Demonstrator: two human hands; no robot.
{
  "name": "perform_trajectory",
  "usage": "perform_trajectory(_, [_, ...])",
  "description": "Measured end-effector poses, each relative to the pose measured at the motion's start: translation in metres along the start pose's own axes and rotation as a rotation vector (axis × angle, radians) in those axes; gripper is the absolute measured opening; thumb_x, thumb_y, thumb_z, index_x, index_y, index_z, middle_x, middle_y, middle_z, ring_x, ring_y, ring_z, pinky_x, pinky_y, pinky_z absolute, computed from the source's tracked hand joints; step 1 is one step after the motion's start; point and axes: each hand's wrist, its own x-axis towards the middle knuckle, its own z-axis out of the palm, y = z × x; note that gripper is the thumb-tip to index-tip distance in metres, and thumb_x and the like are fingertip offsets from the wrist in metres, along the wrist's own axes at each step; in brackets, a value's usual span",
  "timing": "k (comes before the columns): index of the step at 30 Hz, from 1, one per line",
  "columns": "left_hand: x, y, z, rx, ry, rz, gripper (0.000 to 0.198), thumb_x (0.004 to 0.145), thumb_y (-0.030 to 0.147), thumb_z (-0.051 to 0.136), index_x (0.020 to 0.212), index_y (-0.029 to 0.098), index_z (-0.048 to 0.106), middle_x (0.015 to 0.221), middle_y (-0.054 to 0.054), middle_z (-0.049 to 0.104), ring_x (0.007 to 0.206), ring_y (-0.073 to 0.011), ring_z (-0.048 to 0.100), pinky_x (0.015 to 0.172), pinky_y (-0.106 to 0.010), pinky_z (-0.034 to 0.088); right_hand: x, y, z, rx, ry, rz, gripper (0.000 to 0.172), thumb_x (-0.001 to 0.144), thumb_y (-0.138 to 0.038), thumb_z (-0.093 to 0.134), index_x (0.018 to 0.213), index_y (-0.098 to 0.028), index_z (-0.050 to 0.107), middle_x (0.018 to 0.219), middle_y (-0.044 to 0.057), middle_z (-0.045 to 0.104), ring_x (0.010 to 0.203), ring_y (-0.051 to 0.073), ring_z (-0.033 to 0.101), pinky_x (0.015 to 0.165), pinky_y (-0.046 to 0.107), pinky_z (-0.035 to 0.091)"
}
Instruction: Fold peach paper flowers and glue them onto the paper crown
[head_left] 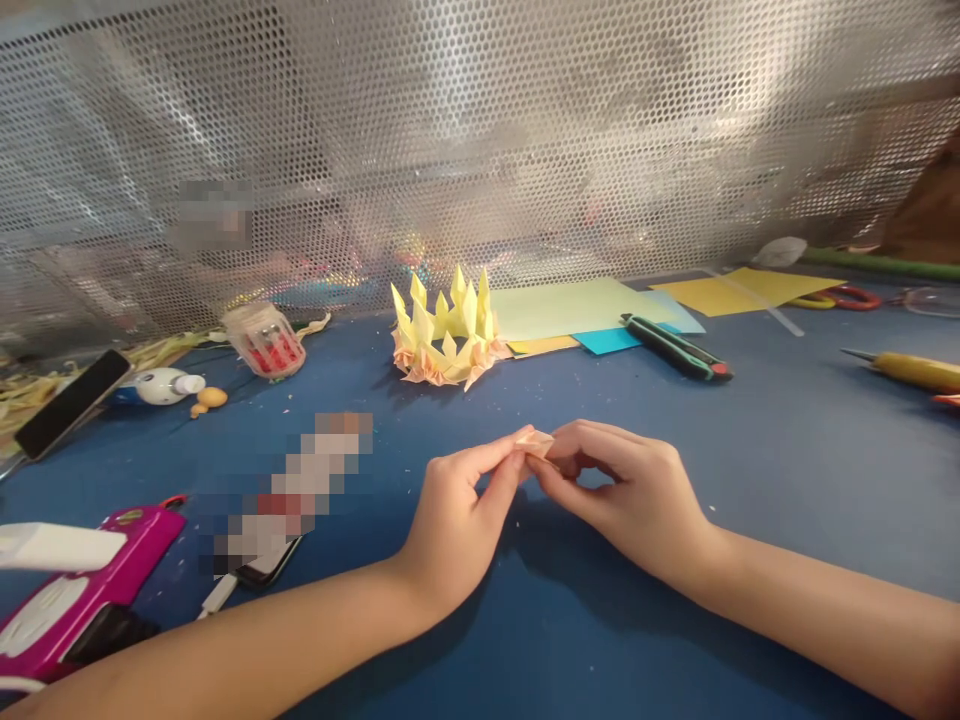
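Observation:
Between my fingertips is a small folded piece of pale peach paper (534,442). My left hand (457,515) pinches it from the left with thumb and forefinger. From the other side my right hand (622,480) grips it the same way, the remaining fingers curled. Part of the paper is hidden by the fingers. Beyond my hands, a folded paper crown (450,350) stands upright on the blue table (600,640), with yellow points above and peach folds along its base.
Coloured paper sheets (555,308) and a box cutter (675,350) lie behind, right of the crown. A screwdriver-like tool (915,370) is far right. At left are a magenta device (97,580), a phone (71,405), a bottle (159,387) and a jar (266,340). Perforated metal (480,130) closes the back.

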Motion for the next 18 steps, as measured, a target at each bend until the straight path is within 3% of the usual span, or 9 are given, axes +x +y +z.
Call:
perform_trajectory(3, [0.007,-0.002,-0.001,-0.202,0.012,-0.163,0.028,0.097,0.032,0.06,0.111,0.018,0.078,0.101,-0.006,0.08,0.098,-0.0241,0.073,0.093,-0.036,0.056,0.002,0.002,0.001,0.0,-0.036,0.028,0.01,0.09,-0.024,0.062,0.086,-0.021,0.071,0.065,0.0,0.068,0.054,0.012,0.061,0.05,0.021,0.051])
perform_trajectory(6, [0.013,-0.005,-0.001,-0.301,0.006,-0.22,0.029,0.095,0.034,0.061,0.108,0.015,0.078,0.097,-0.007,0.08,0.091,-0.0222,0.073,0.086,-0.035,0.058,0.002,0.004,0.001,0.001,-0.056,-0.003,0.015,0.092,-0.024,0.061,0.098,-0.021,0.074,0.075,0.003,0.073,0.06,0.013,0.065,0.057,0.023,0.055])
perform_trajectory(10, [0.015,-0.005,-0.001,-0.337,-0.039,-0.26,0.027,0.092,0.033,0.063,0.102,0.013,0.078,0.086,-0.007,0.079,0.081,-0.0199,0.073,0.08,-0.033,0.059,0.001,0.006,0.0,0.008,-0.086,-0.034,0.018,0.094,-0.023,0.057,0.095,-0.021,0.075,0.089,0.007,0.077,0.073,0.015,0.07,0.065,0.026,0.057])
perform_trajectory(14, [0.017,-0.002,-0.005,-0.374,-0.114,-0.274,0.024,0.092,0.028,0.06,0.087,0.013,0.078,0.077,-0.005,0.075,0.075,-0.0176,0.071,0.081,-0.032,0.057,0.004,0.009,-0.001,0.027,-0.141,-0.011,0.02,0.093,-0.022,0.055,0.092,-0.021,0.076,0.09,0.007,0.077,0.079,0.017,0.071,0.074,0.03,0.058])
perform_trajectory(18, [0.019,0.0,-0.01,-0.406,-0.199,-0.271,0.02,0.087,0.017,0.058,0.085,0.012,0.076,0.083,-0.006,0.075,0.087,-0.0188,0.07,0.089,-0.032,0.054,0.014,0.012,-0.002,0.063,-0.211,0.105,0.02,0.094,-0.025,0.056,0.091,-0.017,0.074,0.081,0.007,0.077,0.067,0.016,0.072,0.066,0.028,0.059])
